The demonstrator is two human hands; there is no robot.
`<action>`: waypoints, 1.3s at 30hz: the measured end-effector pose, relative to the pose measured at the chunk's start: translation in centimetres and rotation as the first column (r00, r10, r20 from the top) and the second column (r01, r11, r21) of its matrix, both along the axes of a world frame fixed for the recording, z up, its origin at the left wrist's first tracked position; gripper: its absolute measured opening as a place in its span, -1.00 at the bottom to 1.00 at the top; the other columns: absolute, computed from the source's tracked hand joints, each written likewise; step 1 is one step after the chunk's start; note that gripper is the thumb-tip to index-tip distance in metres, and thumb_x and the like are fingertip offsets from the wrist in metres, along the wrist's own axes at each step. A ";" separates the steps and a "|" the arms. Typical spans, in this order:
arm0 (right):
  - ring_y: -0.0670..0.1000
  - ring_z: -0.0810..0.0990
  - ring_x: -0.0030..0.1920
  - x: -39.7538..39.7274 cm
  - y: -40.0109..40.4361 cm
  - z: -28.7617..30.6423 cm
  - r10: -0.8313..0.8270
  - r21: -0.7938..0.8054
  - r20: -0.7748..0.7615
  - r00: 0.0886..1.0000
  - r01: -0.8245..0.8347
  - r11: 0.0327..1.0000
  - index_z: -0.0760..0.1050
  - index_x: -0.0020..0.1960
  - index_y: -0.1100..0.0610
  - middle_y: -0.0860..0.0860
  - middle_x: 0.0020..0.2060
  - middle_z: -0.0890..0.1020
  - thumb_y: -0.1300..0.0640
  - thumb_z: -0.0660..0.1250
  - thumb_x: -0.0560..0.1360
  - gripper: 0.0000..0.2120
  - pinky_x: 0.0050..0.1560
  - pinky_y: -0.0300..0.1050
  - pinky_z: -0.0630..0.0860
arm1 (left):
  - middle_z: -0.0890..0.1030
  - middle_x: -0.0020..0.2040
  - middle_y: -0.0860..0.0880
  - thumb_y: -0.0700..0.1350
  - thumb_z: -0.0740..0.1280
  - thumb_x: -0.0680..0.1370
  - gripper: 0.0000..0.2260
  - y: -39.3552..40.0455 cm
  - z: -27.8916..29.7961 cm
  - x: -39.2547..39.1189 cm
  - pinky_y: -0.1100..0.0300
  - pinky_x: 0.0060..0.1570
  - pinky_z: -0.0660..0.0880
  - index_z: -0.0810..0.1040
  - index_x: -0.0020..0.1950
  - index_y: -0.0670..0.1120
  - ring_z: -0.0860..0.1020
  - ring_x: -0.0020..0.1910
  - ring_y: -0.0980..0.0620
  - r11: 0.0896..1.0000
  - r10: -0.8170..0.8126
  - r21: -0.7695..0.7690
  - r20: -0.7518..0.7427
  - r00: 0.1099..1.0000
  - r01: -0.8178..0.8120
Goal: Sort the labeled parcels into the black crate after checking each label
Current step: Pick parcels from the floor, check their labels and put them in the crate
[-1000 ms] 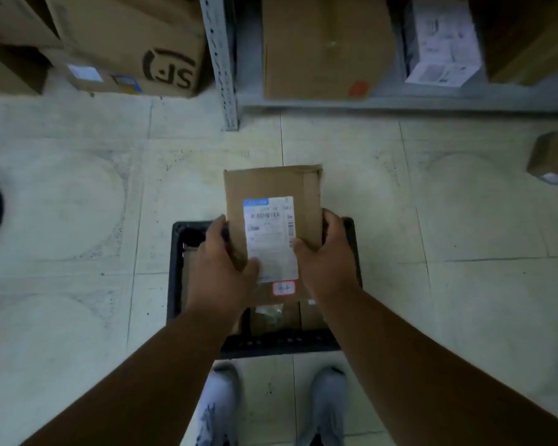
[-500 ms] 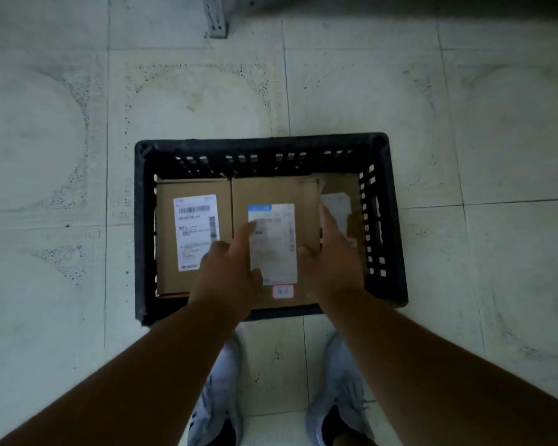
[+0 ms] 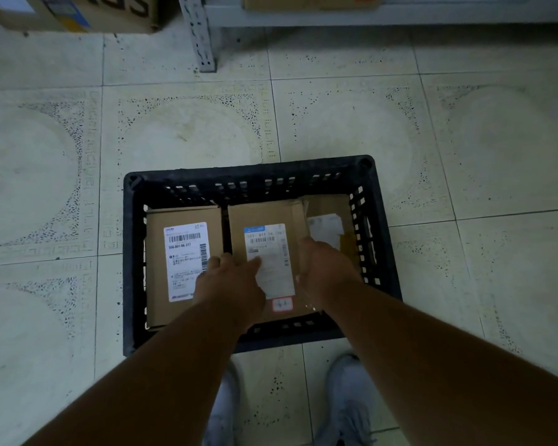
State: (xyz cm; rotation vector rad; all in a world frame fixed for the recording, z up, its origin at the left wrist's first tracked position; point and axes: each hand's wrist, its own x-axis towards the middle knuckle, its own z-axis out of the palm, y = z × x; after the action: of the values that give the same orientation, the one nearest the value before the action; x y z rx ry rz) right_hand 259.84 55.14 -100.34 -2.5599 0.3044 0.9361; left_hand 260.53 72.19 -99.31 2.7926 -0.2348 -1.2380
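My left hand [image 3: 231, 280] and right hand [image 3: 324, 272] grip middle parcel [image 3: 266, 214] edges, fingers curled. Lower flat into black crate [image 3: 255, 175], label up, snug beside left parcel [image 3: 182, 259], then let go.

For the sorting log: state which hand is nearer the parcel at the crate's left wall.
Left. The left hand overlaps that left parcel; the right hand is beyond the middle parcel.

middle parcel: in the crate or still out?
In. The middle parcel lies label-up inside the black crate, between two other parcels; left hand and right hand hold its sides.
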 end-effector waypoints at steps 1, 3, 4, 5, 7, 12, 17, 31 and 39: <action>0.06 0.59 0.09 0.2 0.1 0.2 0.034 -0.010 -0.018 0.999 -0.035 0.999 0.39 0.21 0.08 0.05 0.09 0.57 0.15 0.41 0.50 -0.67 -0.03 -0.14 0.50 | 0.30 0.43 -0.13 0.10 0.26 0.57 -0.40 -0.2 0.3 0.4 -0.14 0.34 0.34 0.14 0.58 0.19 0.24 0.43 -0.19 1.000 0.008 0.019 -0.026 1.000 -0.008; 0.06 0.58 0.12 0.6 0.4 1.1 0.066 -0.027 -0.021 0.998 -0.066 0.997 0.40 0.26 0.10 0.08 0.19 0.54 0.15 0.41 0.51 -0.64 0.03 -0.12 0.54 | 0.26 0.44 -0.13 0.07 0.29 0.56 -0.41 -0.6 1.4 1.1 -0.15 0.33 0.35 0.18 0.57 0.19 0.25 0.43 -0.20 0.999 0.011 0.047 -0.044 0.999 -0.009; 0.07 0.56 0.17 0.7 0.6 2.0 0.061 -0.034 -0.005 0.998 -0.061 0.998 0.38 0.32 0.10 0.10 0.27 0.49 0.15 0.41 0.52 -0.59 0.10 -0.09 0.54 | 0.26 0.45 -0.14 0.05 0.30 0.56 -0.41 -0.8 2.2 1.3 -0.15 0.32 0.37 0.19 0.57 0.17 0.26 0.42 -0.20 0.999 0.019 0.046 -0.022 1.000 -0.018; 0.09 0.52 0.25 0.8 0.7 3.0 0.045 -0.033 0.027 0.999 -0.044 0.998 0.35 0.39 0.09 0.10 0.35 0.42 0.16 0.40 0.52 -0.52 0.17 -0.06 0.51 | 0.27 0.44 -0.14 0.02 0.30 0.56 -0.43 -1.1 3.2 1.3 -0.14 0.30 0.39 0.21 0.56 0.14 0.28 0.41 -0.20 0.998 0.048 0.028 0.021 0.999 -0.049; 0.11 0.41 0.37 1.0 1.0 5.7 0.001 -0.003 0.135 0.991 -0.001 1.000 0.29 0.48 0.09 0.10 0.43 0.33 0.16 0.38 0.54 -0.45 0.30 -0.03 0.44 | 0.33 0.41 -0.12 -0.02 0.27 0.56 -0.50 -1.6 5.6 1.4 -0.09 0.24 0.40 0.29 0.51 0.08 0.33 0.35 -0.16 0.987 0.150 -0.070 0.131 0.980 -0.142; 0.07 0.47 0.30 3.6 0.4 17.2 -0.163 0.142 0.452 0.877 0.110 0.984 0.35 0.46 0.12 0.08 0.39 0.40 0.18 0.34 0.56 -0.52 0.31 0.00 0.47 | 0.45 0.33 -0.10 -0.13 0.29 0.57 -0.60 -3.2 16.3 3.0 0.00 0.23 0.40 0.43 0.42 -0.01 0.41 0.30 -0.11 0.891 0.342 -0.418 0.362 0.867 -0.177; 0.02 0.52 0.24 1.1 -0.4 32.4 -0.341 0.268 0.520 0.783 0.230 0.936 0.43 0.40 0.13 0.05 0.31 0.50 0.17 0.36 0.55 -0.58 0.28 -0.14 0.43 | 0.53 0.14 -0.11 -0.28 0.29 0.51 -0.69 -3.4 32.2 1.6 0.14 0.09 0.37 0.55 0.25 -0.10 0.47 0.13 -0.10 0.801 0.417 -0.586 0.399 0.816 -0.122; -0.13 0.50 0.20 -4.5 -8.8 64.1 -0.474 0.334 0.796 0.378 0.379 0.863 0.47 0.34 0.05 -0.03 0.23 0.53 0.09 0.42 0.51 -0.59 0.18 -0.14 0.45 | 0.58 0.13 -0.03 -0.17 0.27 0.58 -0.82 -13.7 62.3 1.2 0.08 0.04 0.51 0.56 0.15 -0.06 0.54 0.10 -0.03 0.630 0.267 -0.695 0.612 0.744 0.346; -0.01 0.48 0.24 -9.7 -25.1 70.9 -0.403 0.211 0.846 0.348 0.476 0.854 0.40 0.38 0.06 0.01 0.27 0.50 0.01 0.46 0.48 -0.48 0.21 0.00 0.47 | 0.55 0.05 0.01 -0.13 0.21 0.59 -0.82 -29.9 66.3 0.2 0.10 0.04 0.50 0.54 0.14 -0.02 0.51 0.02 0.04 0.550 0.201 -0.667 0.690 0.695 0.503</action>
State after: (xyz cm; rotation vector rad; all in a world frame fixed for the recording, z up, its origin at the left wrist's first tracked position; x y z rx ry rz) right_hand 250.16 30.02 -29.47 -2.4130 0.6628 -0.6555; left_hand 260.76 42.29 -32.98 2.1667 -0.8907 0.1429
